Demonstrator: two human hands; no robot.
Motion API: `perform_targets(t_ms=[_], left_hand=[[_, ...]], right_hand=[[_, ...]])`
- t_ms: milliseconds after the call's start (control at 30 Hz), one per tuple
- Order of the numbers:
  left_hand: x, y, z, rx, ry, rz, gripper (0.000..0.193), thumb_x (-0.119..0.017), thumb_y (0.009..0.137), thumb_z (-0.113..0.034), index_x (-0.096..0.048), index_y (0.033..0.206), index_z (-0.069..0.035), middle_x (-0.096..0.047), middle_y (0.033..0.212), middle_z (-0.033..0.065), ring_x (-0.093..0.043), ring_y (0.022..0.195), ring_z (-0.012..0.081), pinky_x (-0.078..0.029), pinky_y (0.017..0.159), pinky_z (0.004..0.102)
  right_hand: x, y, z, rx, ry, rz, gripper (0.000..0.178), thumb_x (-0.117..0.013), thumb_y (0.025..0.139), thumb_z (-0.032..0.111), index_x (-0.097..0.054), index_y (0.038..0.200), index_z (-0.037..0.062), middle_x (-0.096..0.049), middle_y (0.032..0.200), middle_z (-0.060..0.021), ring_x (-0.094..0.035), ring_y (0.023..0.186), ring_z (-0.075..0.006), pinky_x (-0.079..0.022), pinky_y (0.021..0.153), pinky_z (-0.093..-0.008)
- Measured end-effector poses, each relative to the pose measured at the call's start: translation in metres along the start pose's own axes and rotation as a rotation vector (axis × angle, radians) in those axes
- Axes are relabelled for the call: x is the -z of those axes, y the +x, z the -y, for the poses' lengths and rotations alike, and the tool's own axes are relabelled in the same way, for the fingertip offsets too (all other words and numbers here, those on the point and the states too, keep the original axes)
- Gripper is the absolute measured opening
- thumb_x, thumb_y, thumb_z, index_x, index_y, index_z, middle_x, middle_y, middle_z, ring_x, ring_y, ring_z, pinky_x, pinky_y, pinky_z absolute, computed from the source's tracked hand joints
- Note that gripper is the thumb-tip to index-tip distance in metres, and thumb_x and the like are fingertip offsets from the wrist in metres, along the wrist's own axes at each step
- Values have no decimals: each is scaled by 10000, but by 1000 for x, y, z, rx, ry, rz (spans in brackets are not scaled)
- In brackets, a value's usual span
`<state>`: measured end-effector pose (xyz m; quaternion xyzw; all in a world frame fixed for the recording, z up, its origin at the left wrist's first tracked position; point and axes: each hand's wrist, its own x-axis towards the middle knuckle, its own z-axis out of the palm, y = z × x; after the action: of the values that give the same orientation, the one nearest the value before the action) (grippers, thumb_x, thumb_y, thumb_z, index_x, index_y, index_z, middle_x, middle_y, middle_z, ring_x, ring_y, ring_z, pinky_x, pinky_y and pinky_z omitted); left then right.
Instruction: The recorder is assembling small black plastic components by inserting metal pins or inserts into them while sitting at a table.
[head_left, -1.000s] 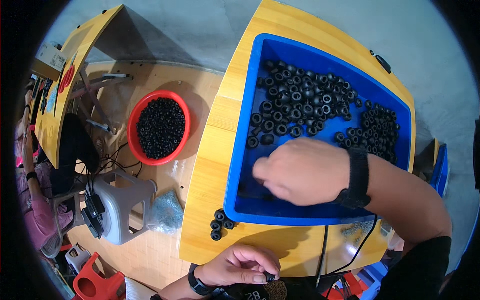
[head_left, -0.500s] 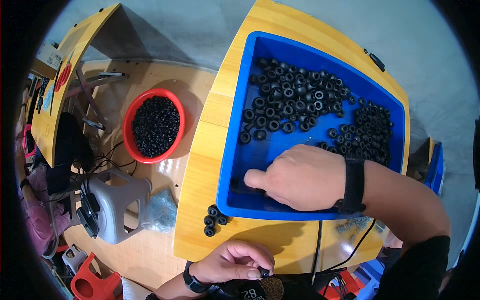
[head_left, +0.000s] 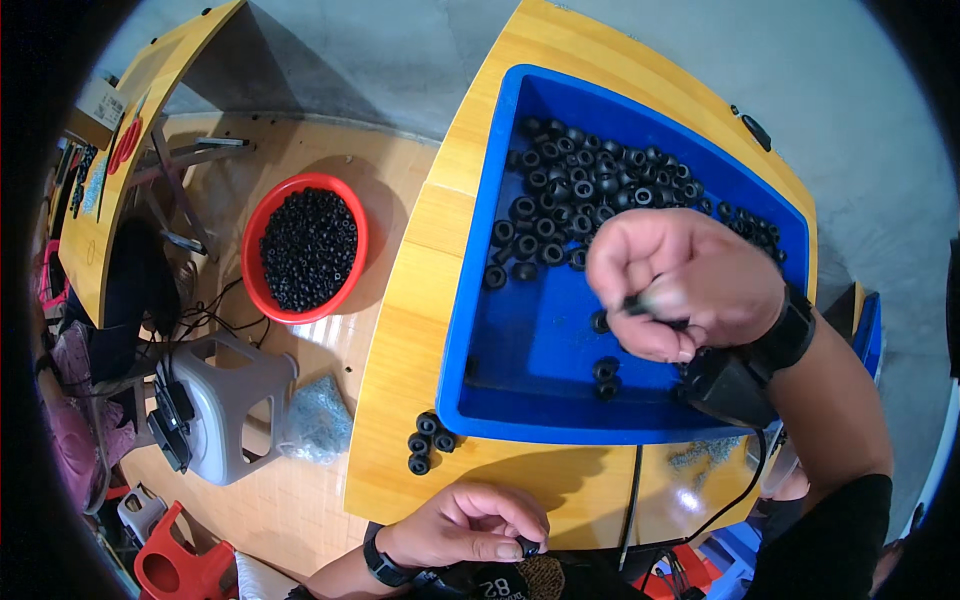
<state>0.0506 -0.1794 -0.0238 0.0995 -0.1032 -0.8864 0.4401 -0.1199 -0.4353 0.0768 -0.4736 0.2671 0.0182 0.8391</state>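
Note:
My left hand [head_left: 470,524] is low in front of the table, pinching a small black part [head_left: 528,546] between thumb and fingertips. Over the blue bin [head_left: 455,330] hovers my right hand [head_left: 690,285], turned partly palm up and blurred, its fingers curled around a dark piece [head_left: 632,305] that looks like one of the black parts. Behind this hand lies a heap of black ring-shaped parts [head_left: 580,185] with round openings. A few more rest apart on the bin floor, such as the black parts [head_left: 606,378] below the hand.
The bin stands on a yellow wooden table [head_left: 400,360], with several black parts [head_left: 430,435] beside its near left corner. Screws [head_left: 705,452] and a black cable [head_left: 735,500] are at the near right. On the floor are a red basin [head_left: 256,240] of black parts and a grey stool [head_left: 230,400].
My right hand has risen from the bin's near left floor, moved right and away from me, and turned over. Loose parts beneath it now show. My left hand stays put.

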Motion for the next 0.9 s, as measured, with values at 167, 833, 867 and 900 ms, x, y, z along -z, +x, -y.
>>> perform_targets(t_ms=[167,833,867,900], left_hand=[[0,-1,0,7,21,-11,217,-640,862,-22,-626,1076,8,-611,1056,94,-558,975,138,-417,844,246],[1,1,-3,11,11,50,240,-607,889,-22,-608,1128,-14,-594,1097,59,-528,992,97,-395,838,216],[1,2,-3,5,20,64,241,-602,892,-21,-604,1133,-13,-592,1101,61,-528,997,101,-397,842,219],[1,2,-2,1,16,62,241,-602,892,-21,-604,1133,-13,-592,1101,61,-528,997,101,-397,842,219]], right_hand=[[-7,4,9,-125,-218,-189,201,-553,889,155,-599,795,-16,-556,577,-55,-482,476,-74,-321,391,-184],[-42,63,-17,-353,-651,-20,300,-691,773,101,-623,1046,-5,-685,800,-142,-652,660,-165,-497,623,-279],[-42,66,-18,-357,-652,-13,300,-691,773,101,-623,1046,-5,-685,800,-142,-652,660,-165,-497,623,-279],[-43,67,-21,-250,-692,-33,260,-678,759,92,-643,988,-27,-678,789,-169,-663,682,-209,-505,636,-303]])
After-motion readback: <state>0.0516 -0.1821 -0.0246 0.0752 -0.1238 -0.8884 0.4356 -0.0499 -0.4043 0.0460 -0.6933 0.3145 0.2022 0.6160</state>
